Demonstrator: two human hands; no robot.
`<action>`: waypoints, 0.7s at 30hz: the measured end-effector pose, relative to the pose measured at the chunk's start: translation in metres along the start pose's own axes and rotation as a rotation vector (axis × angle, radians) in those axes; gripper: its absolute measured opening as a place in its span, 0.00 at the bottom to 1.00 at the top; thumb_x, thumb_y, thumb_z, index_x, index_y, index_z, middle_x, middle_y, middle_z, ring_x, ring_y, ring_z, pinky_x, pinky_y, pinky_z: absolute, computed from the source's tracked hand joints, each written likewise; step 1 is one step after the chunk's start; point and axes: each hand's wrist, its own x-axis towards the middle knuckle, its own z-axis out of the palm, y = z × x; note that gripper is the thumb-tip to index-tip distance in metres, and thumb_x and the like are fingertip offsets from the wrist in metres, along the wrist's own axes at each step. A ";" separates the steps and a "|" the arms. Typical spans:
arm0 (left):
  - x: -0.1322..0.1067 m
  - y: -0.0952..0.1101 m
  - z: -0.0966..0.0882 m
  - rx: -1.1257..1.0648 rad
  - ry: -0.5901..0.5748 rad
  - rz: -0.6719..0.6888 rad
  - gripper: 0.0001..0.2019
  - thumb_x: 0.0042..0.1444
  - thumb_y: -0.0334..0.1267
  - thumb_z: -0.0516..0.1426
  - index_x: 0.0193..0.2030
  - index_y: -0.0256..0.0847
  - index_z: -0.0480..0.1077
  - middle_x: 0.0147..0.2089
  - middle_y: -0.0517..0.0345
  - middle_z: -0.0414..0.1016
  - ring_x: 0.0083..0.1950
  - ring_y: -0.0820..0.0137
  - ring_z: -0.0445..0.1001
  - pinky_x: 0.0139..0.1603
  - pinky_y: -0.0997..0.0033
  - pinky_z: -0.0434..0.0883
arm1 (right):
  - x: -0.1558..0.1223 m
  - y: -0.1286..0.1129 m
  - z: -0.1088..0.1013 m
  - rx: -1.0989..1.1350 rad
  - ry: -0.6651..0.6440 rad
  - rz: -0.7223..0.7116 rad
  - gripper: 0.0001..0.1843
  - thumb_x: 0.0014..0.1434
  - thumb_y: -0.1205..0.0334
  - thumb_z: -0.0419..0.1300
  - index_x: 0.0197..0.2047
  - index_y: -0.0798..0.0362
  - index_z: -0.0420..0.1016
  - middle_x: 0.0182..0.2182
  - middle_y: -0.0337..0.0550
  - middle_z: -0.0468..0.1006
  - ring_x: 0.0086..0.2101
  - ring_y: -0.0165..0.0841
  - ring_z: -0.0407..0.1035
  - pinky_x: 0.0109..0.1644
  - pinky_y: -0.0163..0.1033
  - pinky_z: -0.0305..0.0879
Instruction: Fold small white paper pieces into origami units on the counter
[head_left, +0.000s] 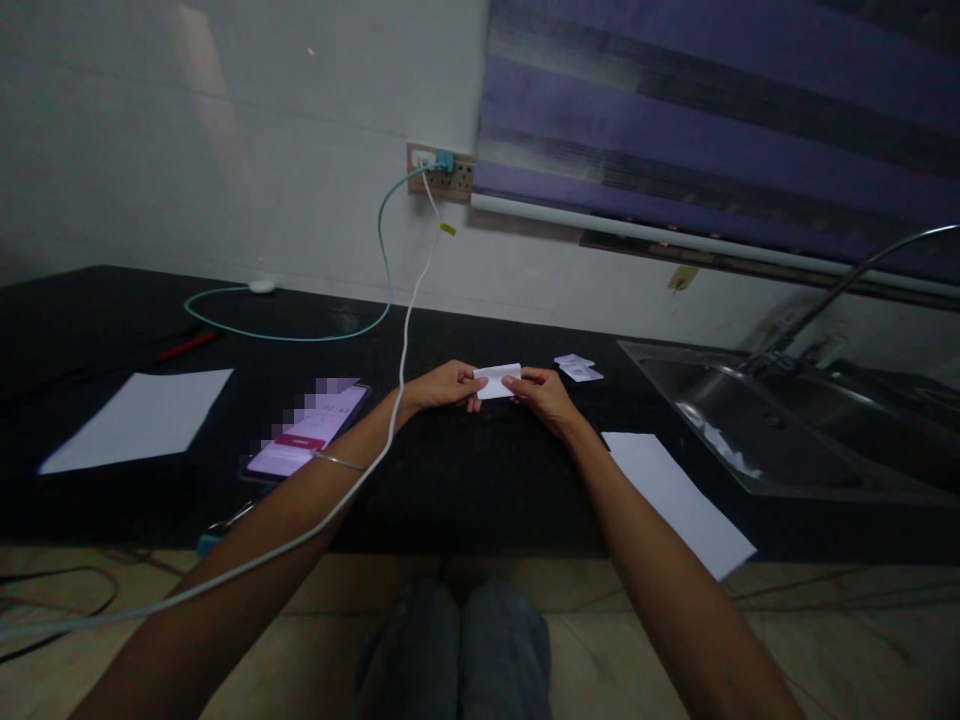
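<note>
Left of the sink (739,415), the person's left hand (453,384) and right hand (547,394) pinched a small paper (495,384), seemingly folded, by its ends between thumbs and fingers; white pieces (580,369) lay nearer the sink.

I see a small oblong of white paper (495,388), wider than it is deep, its far edge looking folded. It sits level at the middle of the scene, over the black counter (465,490), pinched at its left and right ends with a thumb on each. I cannot tell whether it touches the surface below.
</note>
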 end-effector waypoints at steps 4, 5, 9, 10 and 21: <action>0.000 -0.001 0.003 0.036 0.027 0.033 0.18 0.63 0.46 0.60 0.27 0.35 0.74 0.22 0.55 0.75 0.22 0.77 0.70 0.25 0.78 0.62 | -0.002 -0.003 0.002 -0.012 -0.021 0.007 0.23 0.45 0.43 0.73 0.38 0.51 0.85 0.31 0.41 0.82 0.27 0.31 0.69 0.33 0.38 0.62; 0.000 -0.001 0.003 0.048 0.023 0.041 0.19 0.63 0.47 0.60 0.27 0.35 0.74 0.21 0.56 0.75 0.22 0.77 0.70 0.25 0.78 0.62 | -0.002 -0.003 0.003 -0.013 -0.014 -0.005 0.22 0.45 0.43 0.73 0.38 0.50 0.85 0.31 0.41 0.82 0.28 0.32 0.69 0.33 0.38 0.62; -0.001 -0.002 0.002 0.100 -0.044 0.061 0.21 0.62 0.51 0.60 0.26 0.35 0.74 0.21 0.56 0.75 0.21 0.77 0.69 0.25 0.78 0.62 | -0.001 -0.001 0.003 -0.044 0.038 -0.059 0.19 0.44 0.45 0.74 0.35 0.49 0.85 0.29 0.41 0.82 0.29 0.32 0.69 0.35 0.39 0.62; -0.001 -0.002 0.002 0.106 -0.055 0.061 0.21 0.62 0.52 0.60 0.27 0.35 0.75 0.21 0.56 0.75 0.21 0.77 0.69 0.24 0.78 0.61 | 0.000 -0.001 0.003 -0.062 0.044 -0.063 0.18 0.45 0.45 0.74 0.34 0.50 0.85 0.29 0.41 0.82 0.29 0.32 0.69 0.35 0.39 0.62; -0.002 0.003 0.004 0.138 -0.031 0.104 0.25 0.64 0.56 0.57 0.26 0.36 0.74 0.22 0.55 0.74 0.24 0.76 0.70 0.28 0.77 0.64 | -0.004 -0.004 0.006 -0.127 0.034 -0.069 0.18 0.45 0.47 0.74 0.34 0.52 0.86 0.30 0.44 0.84 0.30 0.34 0.72 0.34 0.40 0.63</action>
